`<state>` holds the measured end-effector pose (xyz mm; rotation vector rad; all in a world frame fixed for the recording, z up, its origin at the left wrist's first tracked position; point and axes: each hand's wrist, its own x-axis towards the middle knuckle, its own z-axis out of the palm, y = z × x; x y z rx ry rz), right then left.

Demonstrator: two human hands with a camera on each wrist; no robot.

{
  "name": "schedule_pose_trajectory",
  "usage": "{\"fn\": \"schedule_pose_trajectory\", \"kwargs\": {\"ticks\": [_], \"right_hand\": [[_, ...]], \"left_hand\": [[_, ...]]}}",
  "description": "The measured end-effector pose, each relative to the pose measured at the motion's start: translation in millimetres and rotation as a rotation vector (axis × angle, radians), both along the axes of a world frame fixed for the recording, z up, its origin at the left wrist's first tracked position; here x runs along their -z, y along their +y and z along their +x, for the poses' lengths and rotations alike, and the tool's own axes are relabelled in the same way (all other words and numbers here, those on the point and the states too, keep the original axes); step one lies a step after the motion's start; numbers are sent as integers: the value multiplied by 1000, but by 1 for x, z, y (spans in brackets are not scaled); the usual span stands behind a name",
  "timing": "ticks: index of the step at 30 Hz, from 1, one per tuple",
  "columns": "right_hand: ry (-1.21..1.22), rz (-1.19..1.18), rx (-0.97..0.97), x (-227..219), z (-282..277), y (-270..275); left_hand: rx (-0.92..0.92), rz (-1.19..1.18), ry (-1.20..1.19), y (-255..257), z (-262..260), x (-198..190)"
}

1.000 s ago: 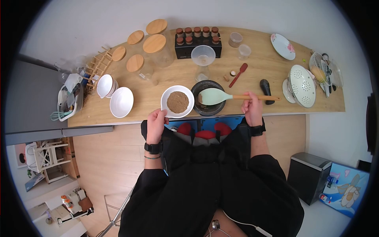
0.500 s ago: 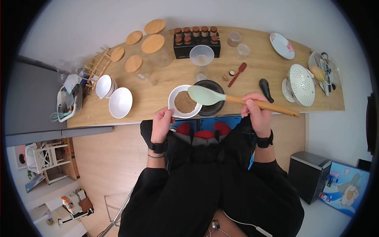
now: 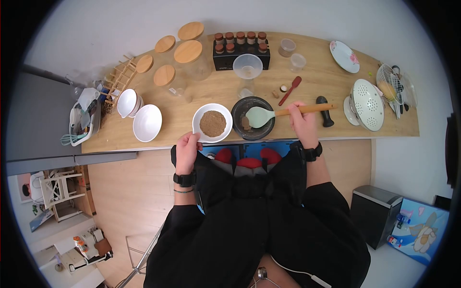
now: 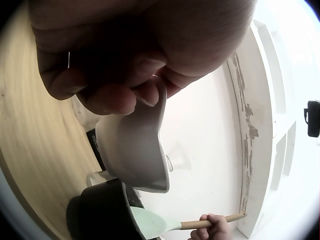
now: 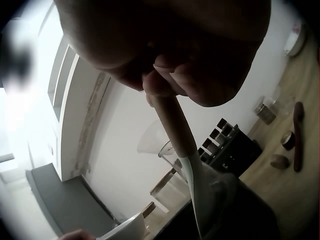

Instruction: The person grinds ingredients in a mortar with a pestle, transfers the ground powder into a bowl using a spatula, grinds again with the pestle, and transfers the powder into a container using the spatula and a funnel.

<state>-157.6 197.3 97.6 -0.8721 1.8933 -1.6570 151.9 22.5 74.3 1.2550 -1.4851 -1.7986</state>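
Note:
My left hand [image 3: 187, 152] pinches the near rim of a white bowl [image 3: 196, 118] that holds brown powder [image 3: 212, 123]. In the left wrist view the bowl [image 4: 132, 150] hangs from thumb and fingers, close beside the black mortar [image 4: 102, 210]. My right hand [image 3: 304, 126] grips the wooden handle of a spatula with a pale green head [image 3: 260, 116]. That head is down inside the dark mortar [image 3: 253, 135], against a patch of brown powder [image 3: 246, 123] at the left of its inside. Right of the right hand, a black pestle [image 3: 325, 113] lies on the table.
A funnel [image 3: 248, 66] stands upright behind the mortar, in front of a spice rack [image 3: 240, 60]. Two white bowls [image 3: 147, 123] [image 3: 128, 102] and wooden-lidded jars [image 3: 188, 51] are at left. A red spatula [image 3: 290, 91] and a colander [image 3: 367, 104] are at right.
The green spatula went from the mortar over the powder bowl, then back down into the mortar. The bowl moved right toward it, then back left.

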Motion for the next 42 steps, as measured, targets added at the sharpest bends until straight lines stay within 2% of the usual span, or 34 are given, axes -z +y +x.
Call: {"fn": "schedule_pose_trajectory", "kwargs": {"ticks": [2, 6, 8, 20, 25, 27, 30, 33, 34, 36, 40, 42], "right_hand": [[-371, -29, 24, 7, -7, -1], [-440, -74, 87, 28, -9, 5], [-548, -141, 141, 35, -8, 10], [-755, -236, 186, 57, -10, 19], [-735, -274, 217, 47, -20, 34], [-724, -294, 238, 27, -20, 38], [-687, -477, 187, -10, -16, 40], [-576, -446, 141, -40, 5, 34], [-575, -448, 143, -43, 13, 32], [-259, -319, -102, -47, 24, 29], [-338, -370, -92, -49, 21, 31], [-322, -435, -17, -48, 8, 36]], "left_hand": [[-6, 1, 1, 1, 1, -1], [-43, 5, 5, 1, -1, -1], [-37, -2, 8, 1, -1, -2], [-34, -8, 24, 0, -2, -1], [14, -4, 10, 4, -6, -8], [25, -2, 5, 6, -11, -11], [48, 9, 15, 7, -17, -7], [74, 21, 35, 10, -24, -8], [79, 23, 37, 11, -26, -9], [86, 27, 47, 12, -28, -9], [61, 25, 17, 11, -20, -5], [43, 24, 6, 9, -14, -5]]}}
